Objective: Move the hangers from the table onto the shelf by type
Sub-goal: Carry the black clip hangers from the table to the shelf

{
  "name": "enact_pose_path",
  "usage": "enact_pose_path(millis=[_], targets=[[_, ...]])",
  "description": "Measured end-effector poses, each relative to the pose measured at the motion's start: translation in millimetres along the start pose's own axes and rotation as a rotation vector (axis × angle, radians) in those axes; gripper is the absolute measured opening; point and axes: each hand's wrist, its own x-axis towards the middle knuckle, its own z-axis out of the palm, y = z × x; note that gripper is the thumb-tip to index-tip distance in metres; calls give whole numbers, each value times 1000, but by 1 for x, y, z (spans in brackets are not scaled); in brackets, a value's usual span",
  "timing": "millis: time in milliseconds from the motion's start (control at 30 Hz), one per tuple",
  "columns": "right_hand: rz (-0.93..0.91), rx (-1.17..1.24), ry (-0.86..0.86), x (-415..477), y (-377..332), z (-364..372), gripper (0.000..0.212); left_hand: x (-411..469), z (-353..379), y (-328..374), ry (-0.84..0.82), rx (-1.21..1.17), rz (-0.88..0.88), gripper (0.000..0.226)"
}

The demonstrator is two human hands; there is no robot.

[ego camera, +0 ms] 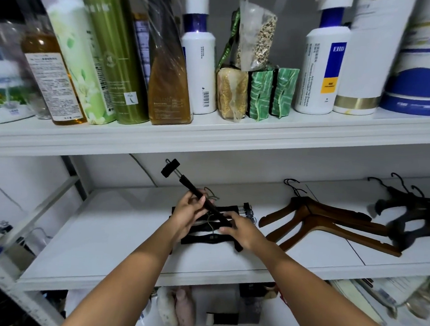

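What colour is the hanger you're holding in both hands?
Black: the hanger has a black bar and clip, clearest in the head view.

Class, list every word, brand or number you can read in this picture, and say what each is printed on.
"EHD": blue label of the white bottle at right.
Small print on that bottle and the other bottles' labels: too small or blurred to read.
Mark on the lying black hanger: unreadable.

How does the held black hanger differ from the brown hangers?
The black hanger is a straight bar with an end clip; the brown hangers are angled, shoulder-shaped. The black hanger is held tilted in the left hand and right hand; the brown hangers lie flat on the shelf.
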Motion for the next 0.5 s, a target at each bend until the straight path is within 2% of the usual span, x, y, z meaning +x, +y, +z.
enact_pose_path(millis=[100, 167, 300, 367, 433, 500], targets=[[-66, 14, -15, 6, -5, 4, 51, -5, -8, -6, -7, -97, -18, 17], [-83, 8, 7, 12, -9, 8, 40, -9, -15, -6, 8, -123, -31, 18], [-147, -131, 29, 22, -12, 14, 32, -19, -34, -8, 59, -30, -76, 21], [-155, -197, 55, 24, -12, 14, 31, -27, -41, -6, 96, 207, -134, 19], [-165, -295, 49, 29, -11, 14, 31, -35, -50, -4, 187, 548, -147, 18], [-169, -360, 32, 34, -7, 14, 30, -38, -60, -1, 302, 1090, 1, 23]])
